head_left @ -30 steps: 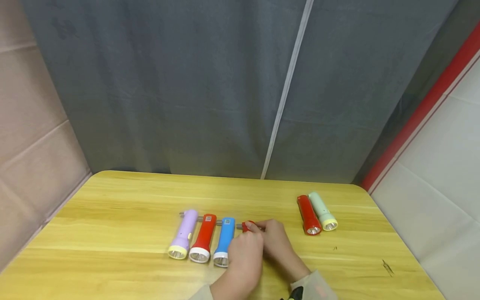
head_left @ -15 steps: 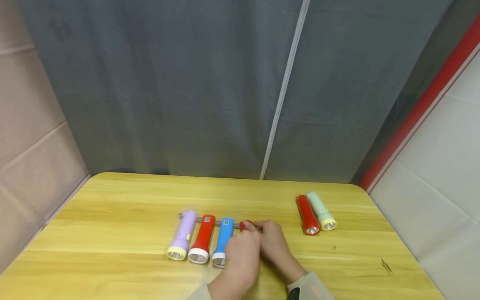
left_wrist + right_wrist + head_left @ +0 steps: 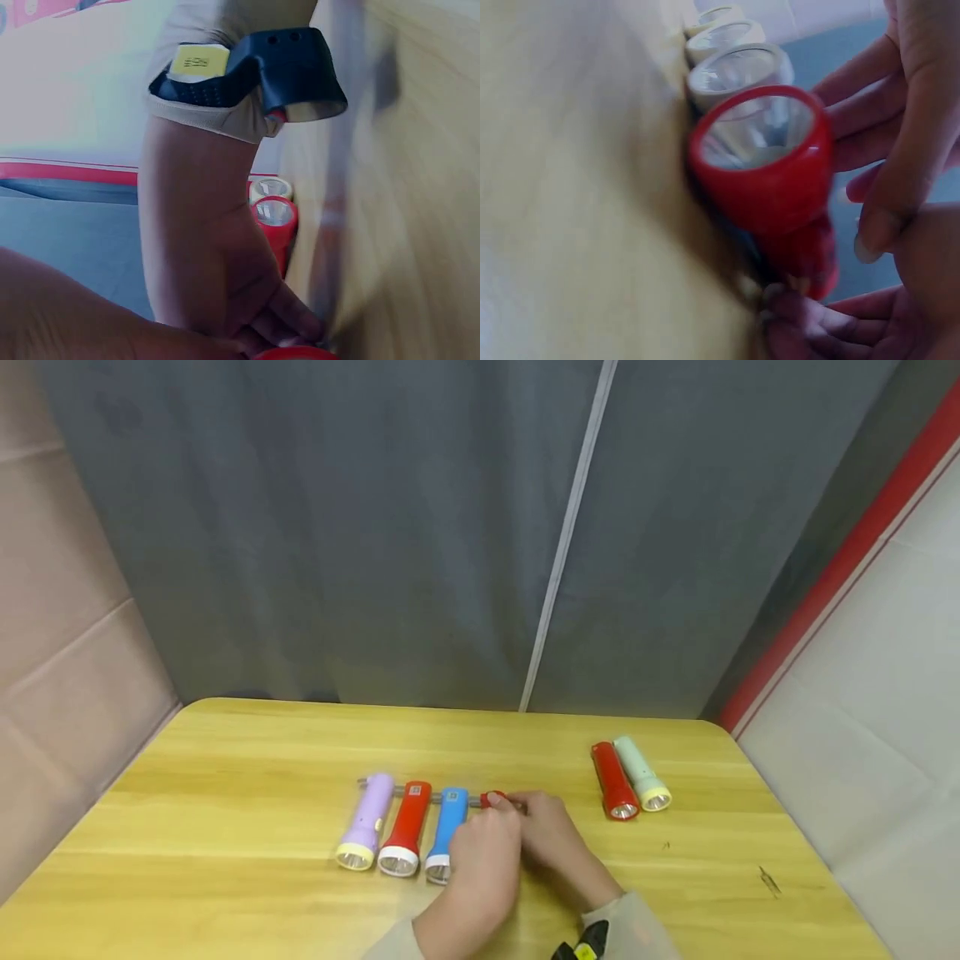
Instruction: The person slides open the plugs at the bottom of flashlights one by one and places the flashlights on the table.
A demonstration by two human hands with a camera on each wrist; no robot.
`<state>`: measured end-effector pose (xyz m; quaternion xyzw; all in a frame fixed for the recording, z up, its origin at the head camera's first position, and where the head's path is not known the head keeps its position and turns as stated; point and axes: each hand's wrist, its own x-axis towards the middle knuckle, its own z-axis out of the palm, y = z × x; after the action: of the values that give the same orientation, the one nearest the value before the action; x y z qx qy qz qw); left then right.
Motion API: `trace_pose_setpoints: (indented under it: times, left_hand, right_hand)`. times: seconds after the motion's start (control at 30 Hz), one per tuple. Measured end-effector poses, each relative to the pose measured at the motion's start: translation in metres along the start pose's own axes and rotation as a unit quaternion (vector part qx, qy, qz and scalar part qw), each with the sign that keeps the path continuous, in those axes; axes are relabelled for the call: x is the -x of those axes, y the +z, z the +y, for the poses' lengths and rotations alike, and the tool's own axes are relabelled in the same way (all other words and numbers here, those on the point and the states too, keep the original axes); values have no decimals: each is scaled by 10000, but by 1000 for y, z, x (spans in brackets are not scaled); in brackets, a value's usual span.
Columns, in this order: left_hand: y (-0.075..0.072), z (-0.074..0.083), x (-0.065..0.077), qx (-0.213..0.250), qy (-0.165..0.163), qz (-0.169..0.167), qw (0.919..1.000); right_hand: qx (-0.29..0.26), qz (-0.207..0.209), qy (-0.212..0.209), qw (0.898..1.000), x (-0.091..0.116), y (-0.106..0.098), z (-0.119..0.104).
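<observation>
My left hand (image 3: 487,857) grips a red flashlight (image 3: 769,169), its fingers behind the body and its thumb to one side. At the flashlight's tail end, the curled fingers of my right hand (image 3: 551,831) meet the casing. In the head view only a small red piece of this flashlight shows past my hands. Left of it, in a row, lie a blue flashlight (image 3: 450,827), a red flashlight with a white rim (image 3: 408,822) and a purple flashlight (image 3: 367,818). Thin grey strips (image 3: 475,801) show between their tail ends.
Farther right on the wooden table (image 3: 262,760) lie another red flashlight (image 3: 615,781) and a pale green flashlight (image 3: 641,772), side by side. A grey curtain (image 3: 337,543) hangs behind the table, with pale panels at both sides.
The head view has shifted slightly. Both hands stay together at the same red flashlight, and the other flashlights lie where they were.
</observation>
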<state>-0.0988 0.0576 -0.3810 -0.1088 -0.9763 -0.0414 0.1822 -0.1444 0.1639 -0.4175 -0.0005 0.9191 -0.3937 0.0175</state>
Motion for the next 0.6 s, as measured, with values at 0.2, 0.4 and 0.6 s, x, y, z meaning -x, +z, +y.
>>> trace_pose_setpoints:
  times: [0.2,0.4,0.6]
  left_hand:
    - [-16,-4,-3,765,534,-214,9954]
    - [-24,-3,-9,2355,586,-1520,9581]
    - [-24,16,-20,3135,489,-2441,9164]
  right_hand:
    - [109,240,20,9996,9,-27,-5]
    - [239,482,64,9985,13,-61,7]
    - [533,642,69,9965,5,-98,24]
